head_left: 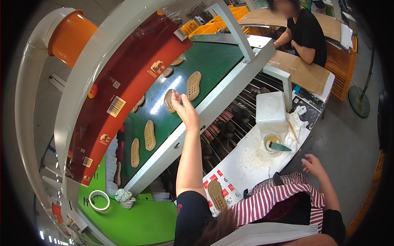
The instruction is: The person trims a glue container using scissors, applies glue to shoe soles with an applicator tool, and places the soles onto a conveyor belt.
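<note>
My left hand (187, 111) reaches over the green conveyor belt (217, 57), its fingers closed at the right edge of a tan shoe sole (168, 101). The fingers cover part of that sole. Close by on the belt lies another sole (193, 85). Nearer to me rest two more, one sole (150, 135) beside a narrower one (135, 152). My right hand (313, 165) hangs in the air right of the white worktable (242, 160), fingers loosely bent and apart, with nothing visible in them. A brown sole (216, 195) lies on a printed sheet in front of me.
A red printed panel (123, 94) arches over the belt's left side. On the worktable stand a white plastic container (271, 108) and a cup (271, 144) with a green-bladed brush or spatula. Tape roll (99, 201) and string (124, 198) lie lower left. A person (308, 35) works at the far right.
</note>
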Tool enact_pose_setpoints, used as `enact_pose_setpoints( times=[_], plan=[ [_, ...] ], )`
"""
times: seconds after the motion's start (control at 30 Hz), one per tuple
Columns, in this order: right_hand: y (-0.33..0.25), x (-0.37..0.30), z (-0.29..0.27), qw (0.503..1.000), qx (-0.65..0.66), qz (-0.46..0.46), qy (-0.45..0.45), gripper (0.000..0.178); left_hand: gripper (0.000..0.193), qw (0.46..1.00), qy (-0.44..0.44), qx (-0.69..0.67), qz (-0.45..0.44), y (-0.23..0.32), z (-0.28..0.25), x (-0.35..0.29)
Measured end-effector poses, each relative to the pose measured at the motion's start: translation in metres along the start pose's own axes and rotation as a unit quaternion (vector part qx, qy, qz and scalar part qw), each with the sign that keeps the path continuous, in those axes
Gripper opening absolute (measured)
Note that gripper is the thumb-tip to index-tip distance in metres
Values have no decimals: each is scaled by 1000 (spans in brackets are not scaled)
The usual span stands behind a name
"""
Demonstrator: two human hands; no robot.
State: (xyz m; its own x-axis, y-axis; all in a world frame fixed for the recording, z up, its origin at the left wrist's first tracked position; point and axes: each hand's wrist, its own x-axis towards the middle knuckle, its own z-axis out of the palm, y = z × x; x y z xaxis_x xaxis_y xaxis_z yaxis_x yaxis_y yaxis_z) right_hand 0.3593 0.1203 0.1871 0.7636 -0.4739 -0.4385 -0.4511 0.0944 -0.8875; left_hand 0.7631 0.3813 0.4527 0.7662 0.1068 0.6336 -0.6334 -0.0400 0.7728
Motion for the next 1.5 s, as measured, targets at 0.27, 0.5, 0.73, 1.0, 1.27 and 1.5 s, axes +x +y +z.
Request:
enact_pose_setpoints(
  times=[0.27, 0.5, 0.73, 1.0, 1.27, 1.5],
  plan=[
    [209, -29, -41, 851, -430, 294, -58, 41, 33, 908, -351, 126, 191, -21, -69, -154],
    [280, -75, 0, 849, -460, 255, 52, 34, 39, 815, -525, 240, 52, -117, -145, -297],
    [195, -48, 67, 931, -357, 45, 68, 19, 40, 818, -495, 287, 57, -117, -154, -303],
    [273, -53, 69, 953, -263, 117, 100, 22, 42, 787, -526, 315, 66, -120, -141, -300],
    [330, -150, 38, 854, -241, 460, 6, 29, 44, 768, -527, 350, 98, -129, -144, -317],
    [344, -159, 87, 851, -207, 482, -5, 30, 46, 733, -551, 377, 128, -133, -153, -317]
  ],
)
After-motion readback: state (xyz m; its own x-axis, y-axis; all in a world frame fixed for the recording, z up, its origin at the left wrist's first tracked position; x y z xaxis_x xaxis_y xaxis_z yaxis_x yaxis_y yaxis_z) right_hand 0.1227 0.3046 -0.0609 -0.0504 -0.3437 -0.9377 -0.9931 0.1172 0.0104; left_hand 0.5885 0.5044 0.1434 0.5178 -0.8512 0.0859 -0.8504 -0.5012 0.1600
